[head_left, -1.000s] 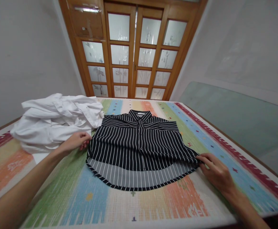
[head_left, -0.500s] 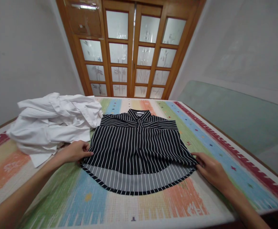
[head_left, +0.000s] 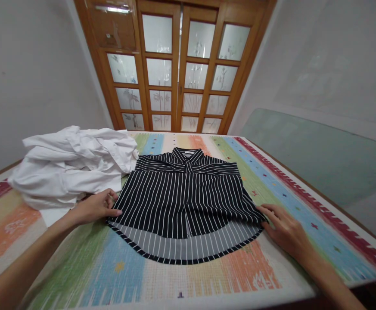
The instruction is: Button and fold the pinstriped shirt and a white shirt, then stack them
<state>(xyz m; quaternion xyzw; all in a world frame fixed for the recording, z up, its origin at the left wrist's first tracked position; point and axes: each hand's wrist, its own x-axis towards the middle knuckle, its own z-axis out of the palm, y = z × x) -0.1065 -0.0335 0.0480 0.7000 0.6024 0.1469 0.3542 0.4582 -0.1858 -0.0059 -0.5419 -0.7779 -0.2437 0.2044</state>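
Grey walls [head_left: 29, 73] flank wooden-framed doors [head_left: 175, 69] with frosted, plant-patterned glass panes at the far end; a pale green panel [head_left: 317, 155] runs low along the right wall. Before you: a table [head_left: 162, 297] under a woven-look cloth [head_left: 119, 275] banded in green, blue, cream and orange, dark red at the margins. Your black cotton-like shirt with thin white stripes [head_left: 178, 193] lies front up at mid-table, pointed collar [head_left: 194, 157] toward the doors, curved hem [head_left: 188, 261] toward you. Its front edge sits short of the back hem, so a crescent of greyish inner side [head_left: 175, 249] shows between. Your left hand [head_left: 95, 207] is at the lower left corner, thumb laid along the fabric, other fingers partly curled; whether they grip it, cannot tell. Your right hand [head_left: 283, 228] is pinched on the lower right corner, cloth bunched and rippled near the fingertips. Both hands well apart, the shirt between them. Left of it, just beside the shoulder: a crumpled heap of white fabric [head_left: 78, 168], one flap hanging toward you behind your left wrist.
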